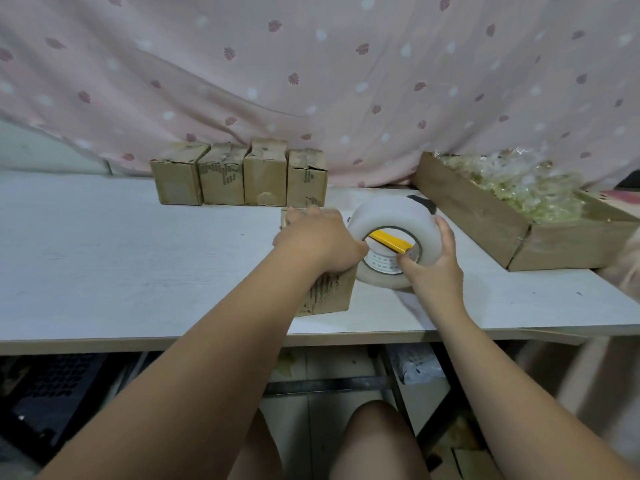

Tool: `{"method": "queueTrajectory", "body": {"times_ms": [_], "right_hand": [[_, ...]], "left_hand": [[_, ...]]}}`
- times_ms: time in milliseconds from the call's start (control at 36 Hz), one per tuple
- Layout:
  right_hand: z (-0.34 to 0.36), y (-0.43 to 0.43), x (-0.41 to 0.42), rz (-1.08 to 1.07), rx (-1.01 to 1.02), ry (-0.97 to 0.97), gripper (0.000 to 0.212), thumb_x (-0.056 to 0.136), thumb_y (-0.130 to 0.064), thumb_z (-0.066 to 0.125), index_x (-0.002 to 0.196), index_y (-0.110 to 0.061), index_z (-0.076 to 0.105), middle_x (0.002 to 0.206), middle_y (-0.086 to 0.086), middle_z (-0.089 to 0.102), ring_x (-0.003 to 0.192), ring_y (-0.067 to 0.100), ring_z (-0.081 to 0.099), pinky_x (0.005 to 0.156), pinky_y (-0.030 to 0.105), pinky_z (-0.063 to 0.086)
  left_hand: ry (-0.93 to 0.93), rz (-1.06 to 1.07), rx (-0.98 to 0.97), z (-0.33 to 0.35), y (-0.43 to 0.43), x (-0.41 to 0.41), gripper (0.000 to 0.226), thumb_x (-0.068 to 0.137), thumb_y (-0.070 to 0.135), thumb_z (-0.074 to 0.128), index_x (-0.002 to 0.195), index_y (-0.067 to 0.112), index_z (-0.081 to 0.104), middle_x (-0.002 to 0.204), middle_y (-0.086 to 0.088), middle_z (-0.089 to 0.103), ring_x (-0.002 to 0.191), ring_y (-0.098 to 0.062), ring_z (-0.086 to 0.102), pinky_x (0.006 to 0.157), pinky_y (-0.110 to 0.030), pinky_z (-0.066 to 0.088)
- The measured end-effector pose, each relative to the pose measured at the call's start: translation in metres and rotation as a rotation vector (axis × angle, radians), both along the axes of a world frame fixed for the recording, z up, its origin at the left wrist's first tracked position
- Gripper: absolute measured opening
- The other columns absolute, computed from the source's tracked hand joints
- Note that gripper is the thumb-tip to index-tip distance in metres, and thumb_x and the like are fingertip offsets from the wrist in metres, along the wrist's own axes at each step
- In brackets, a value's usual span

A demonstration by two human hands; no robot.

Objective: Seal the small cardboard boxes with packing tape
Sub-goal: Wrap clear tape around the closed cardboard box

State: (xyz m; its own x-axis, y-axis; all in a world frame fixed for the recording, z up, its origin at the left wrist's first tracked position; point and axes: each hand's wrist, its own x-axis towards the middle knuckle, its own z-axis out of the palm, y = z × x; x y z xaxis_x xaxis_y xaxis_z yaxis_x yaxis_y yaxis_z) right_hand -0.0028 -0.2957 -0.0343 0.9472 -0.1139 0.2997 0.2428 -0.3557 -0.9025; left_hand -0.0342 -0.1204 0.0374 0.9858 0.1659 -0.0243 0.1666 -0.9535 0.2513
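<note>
Open table (104,265) left; boxes (239,178) behind, tray (485,216) right.

A single wide-angle view sits at the person's head, facing forward and tilted down over the table (104,271). It is close enough that both forearms run in from the bottom edge to the left hand (318,240) on the box (329,292) and the right hand (433,271) on the tape (391,216) at frame centre. The table's near edge crosses the lower middle, knees (377,441) lie below it at bottom centre, and a curtain (311,64) fills the upper half.
</note>
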Motion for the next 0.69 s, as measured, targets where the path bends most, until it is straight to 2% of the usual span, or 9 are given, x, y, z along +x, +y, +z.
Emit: {"method": "queueTrajectory", "body": {"times_ms": [56, 111, 194, 306, 417, 444, 500, 611, 694], "right_hand": [[0.0, 0.0, -0.001, -0.01, 0.017, 0.012, 0.074, 0.085, -0.016, 0.07, 0.143, -0.037, 0.029, 0.095, -0.011, 0.06, 0.082, 0.01, 0.059, 0.067, 0.026, 0.044], [-0.001, -0.001, -0.001, -0.021, 0.027, 0.023, 0.06, 0.085, -0.016, 0.069, 0.132, -0.03, 0.034, 0.084, -0.007, 0.059, 0.078, 0.012, 0.06, 0.061, 0.028, 0.044], [-0.001, -0.002, 0.0, -0.025, 0.007, 0.029, 0.043, 0.084, -0.019, 0.07, 0.114, -0.024, 0.041, 0.082, -0.006, 0.06, 0.075, 0.01, 0.06, 0.058, 0.025, 0.044], [-0.002, -0.001, -0.002, -0.037, -0.015, 0.001, 0.034, 0.083, -0.022, 0.07, 0.108, -0.021, 0.048, 0.084, -0.004, 0.062, 0.075, 0.007, 0.059, 0.057, 0.023, 0.041], [-0.001, -0.003, 0.0, -0.078, 0.047, -0.016, 0.033, 0.081, -0.022, 0.07, 0.107, -0.025, 0.05, 0.085, -0.002, 0.064, 0.081, 0.019, 0.062, 0.063, 0.03, 0.045], [0.001, -0.003, -0.001, -0.085, 0.068, -0.026, 0.033, 0.081, -0.022, 0.071, 0.107, -0.026, 0.05, 0.084, -0.003, 0.065, 0.082, 0.02, 0.063, 0.065, 0.031, 0.045], [0.007, 0.0, -0.005, -0.093, 0.103, -0.063, 0.036, 0.082, -0.022, 0.071, 0.109, -0.029, 0.05, 0.082, -0.005, 0.065, 0.08, 0.017, 0.063, 0.065, 0.03, 0.045], [0.028, 0.008, -0.014, -0.085, 0.113, -0.179, 0.041, 0.082, -0.032, 0.073, 0.111, -0.036, 0.045, 0.088, -0.008, 0.065, 0.076, 0.004, 0.061, 0.062, 0.021, 0.043], [0.047, 0.019, -0.019, -0.028, 0.119, -0.206, 0.044, 0.081, -0.037, 0.075, 0.112, -0.037, 0.044, 0.091, -0.012, 0.062, 0.077, 0.002, 0.06, 0.059, 0.014, 0.043]], "left_hand": [[0.03, 0.014, 0.011, 0.006, 0.0, 0.001, 0.074, 0.086, 0.056, 0.044, 0.147, 0.018, 0.028, 0.145, -0.013, 0.029, 0.135, -0.041, 0.021, 0.104, -0.053, 0.035], [0.035, 0.024, -0.004, 0.008, -0.001, 0.002, 0.067, 0.088, 0.051, 0.042, 0.147, 0.02, 0.03, 0.142, -0.011, 0.029, 0.133, -0.04, 0.023, 0.101, -0.051, 0.037], [-0.03, 0.052, -0.062, 0.005, 0.001, 0.0, 0.063, 0.087, 0.045, 0.047, 0.145, 0.024, 0.032, 0.144, -0.008, 0.027, 0.136, -0.035, 0.018, 0.095, -0.047, 0.037], [-0.065, 0.053, -0.126, 0.009, 0.006, -0.002, 0.062, 0.086, 0.031, 0.051, 0.145, 0.027, 0.034, 0.148, -0.003, 0.028, 0.137, -0.031, 0.019, 0.09, -0.041, 0.034], [-0.181, 0.051, -0.241, 0.011, 0.011, -0.009, 0.042, 0.081, 0.027, 0.058, 0.123, 0.027, 0.055, 0.135, -0.001, 0.046, 0.124, -0.029, 0.037, 0.082, -0.034, 0.039], [-0.213, 0.051, -0.287, 0.01, 0.013, -0.011, 0.038, 0.08, 0.026, 0.06, 0.118, 0.029, 0.057, 0.13, 0.0, 0.051, 0.119, -0.027, 0.043, 0.083, -0.035, 0.044], [-0.27, 0.046, -0.416, 0.008, 0.018, -0.015, 0.049, 0.079, 0.027, 0.061, 0.127, 0.034, 0.055, 0.126, 0.004, 0.058, 0.111, -0.023, 0.054, 0.087, -0.036, 0.049], [-0.415, 0.062, -0.88, 0.001, 0.028, -0.027, 0.051, 0.082, 0.017, 0.065, 0.131, 0.03, 0.057, 0.128, 0.006, 0.056, 0.107, -0.01, 0.054, 0.091, -0.03, 0.044], [-0.485, 0.124, -1.134, -0.01, 0.037, -0.036, 0.045, 0.083, 0.01, 0.065, 0.124, 0.029, 0.061, 0.124, 0.006, 0.059, 0.105, -0.011, 0.059, 0.084, -0.029, 0.05]]}}
